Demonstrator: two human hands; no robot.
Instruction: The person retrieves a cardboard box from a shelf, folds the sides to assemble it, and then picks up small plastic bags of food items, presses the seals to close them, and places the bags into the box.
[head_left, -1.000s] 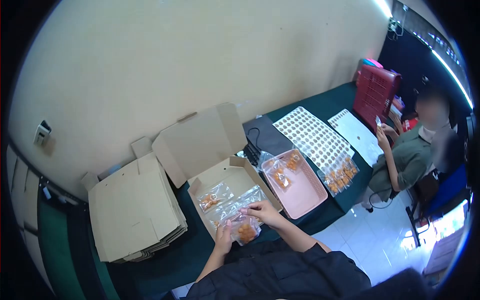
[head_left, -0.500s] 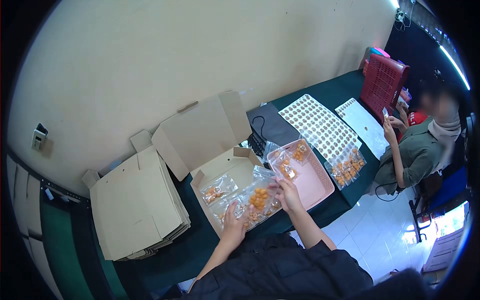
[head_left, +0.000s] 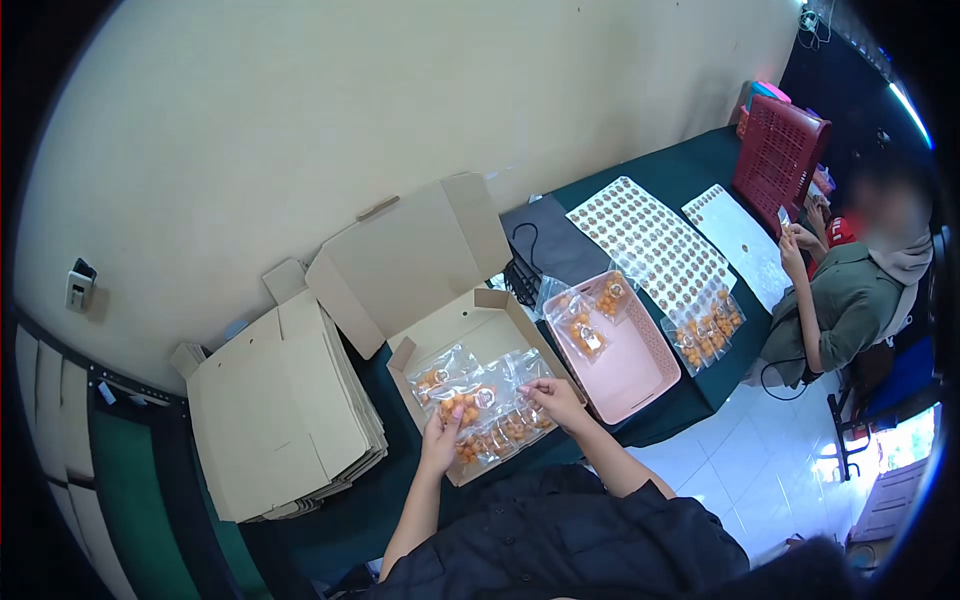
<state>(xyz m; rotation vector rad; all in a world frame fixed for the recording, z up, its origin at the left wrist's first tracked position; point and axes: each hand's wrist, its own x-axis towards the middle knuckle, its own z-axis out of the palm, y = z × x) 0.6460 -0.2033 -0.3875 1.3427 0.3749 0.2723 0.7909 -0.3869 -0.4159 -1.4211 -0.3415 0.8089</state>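
Observation:
Over an unfolded cardboard box (head_left: 478,318), a clear plastic bag of round orange snacks (head_left: 463,408) with a round label lies across my two hands. My left hand (head_left: 440,442) grips the bag's lower left, thumb on top. With fingers pinched together, my right hand (head_left: 556,402) holds the bag's right end. Beneath it, several more snack bags (head_left: 500,438) lie in a row along the box's near side. Another bag (head_left: 440,372) is partly covered at the box's left. The box lid (head_left: 410,260) stands raised against the wall.
Right of the box is a pink basket (head_left: 640,385) with several snack bags. Beyond are sticker sheets (head_left: 650,235), a pile of bags (head_left: 705,330) and a maroon basket (head_left: 780,150). Flattened cardboard boxes (head_left: 280,410) are stacked at left. A person (head_left: 840,290) works at right.
The held bag has turned from upright to lying flatter and moved left over the box. My right hand has shifted left and down, away from the pink basket's edge.

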